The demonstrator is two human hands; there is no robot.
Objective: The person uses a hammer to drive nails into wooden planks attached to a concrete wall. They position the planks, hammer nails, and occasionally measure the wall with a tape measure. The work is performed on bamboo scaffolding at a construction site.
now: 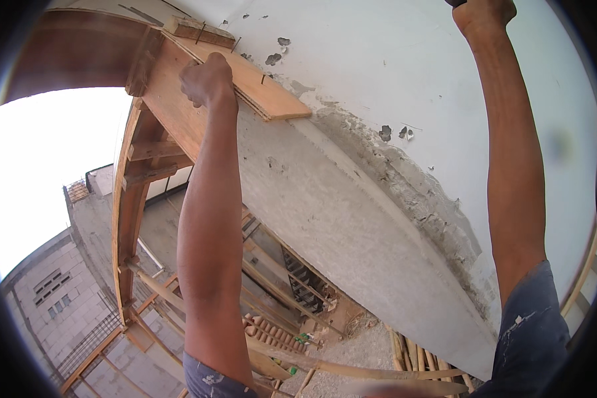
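Note:
My left hand is closed at the lower edge of a plywood board, its curled fingers partly hidden by the fist. Several nails, one of them bent over, stick up from the board and from the short wooden block at its far end. Up at the top right, my right hand is raised and wrapped around a dark handle; the picture's edge cuts off the rest of it. The plywood lies against a grey concrete ledge beside the white wall.
Curved wooden formwork with cross blocks bends down at the left. Chipped plaster runs along the wall's foot. Far below are bamboo poles, stacked tiles and rough ground. A block building stands beyond.

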